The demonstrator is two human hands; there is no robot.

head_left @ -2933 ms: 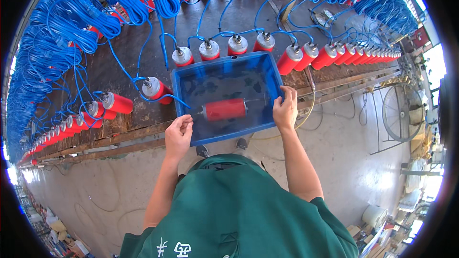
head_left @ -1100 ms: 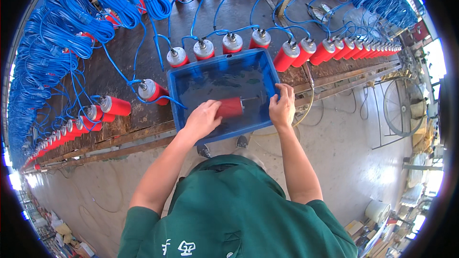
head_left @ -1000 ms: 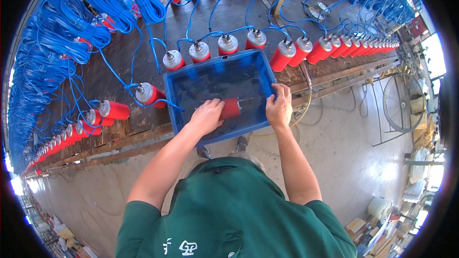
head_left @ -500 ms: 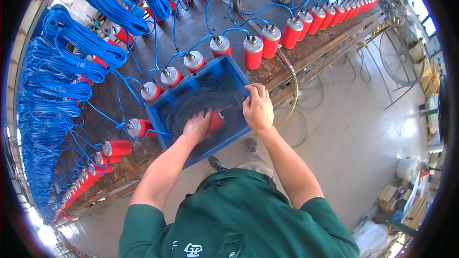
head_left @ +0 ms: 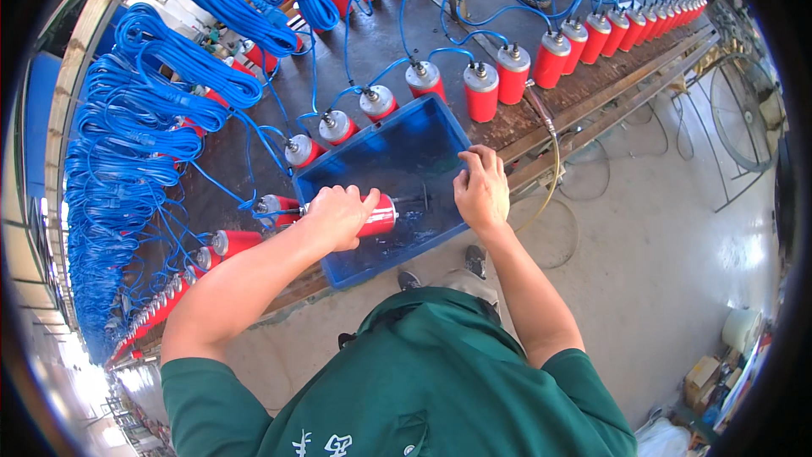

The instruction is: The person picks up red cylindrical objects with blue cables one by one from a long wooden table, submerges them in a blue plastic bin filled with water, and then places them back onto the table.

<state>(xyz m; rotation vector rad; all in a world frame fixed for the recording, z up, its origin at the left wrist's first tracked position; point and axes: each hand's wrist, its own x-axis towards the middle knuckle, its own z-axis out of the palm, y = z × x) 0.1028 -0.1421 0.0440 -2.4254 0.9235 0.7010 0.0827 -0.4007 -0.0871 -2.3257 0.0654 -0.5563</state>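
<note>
Red cylinder (head_left: 380,215), head view: lies roughly level in the left hand (head_left: 337,216), over the left half of the blue tub (head_left: 342,276), right end showing, most of the other end masked by the hand. Can't tell if its underside touches water. Left hand is curled over from above, closed around the barrel. Right hand (head_left: 480,190) is half-curled at the tub's right rim, seemingly resting on it, no cylinder in it; exact finger contact unclear. Handling, judged by looks: rigid metal-type body, probably fairly heavy, shiny and wet-looking so likely slippery. Best hold is a full wrap round mid-barrel; end fittings and cable look like the fragile bits, poor places to grab. Similar red cylinders with silver caps (head_left: 481,91) stand along the tub's far side on the dark bench (head_left: 381,25), blue cable bundles (head_left: 182,89) beyond and to the left. Yellowish hose (head_left: 556,171) hangs right of the tub.
</note>
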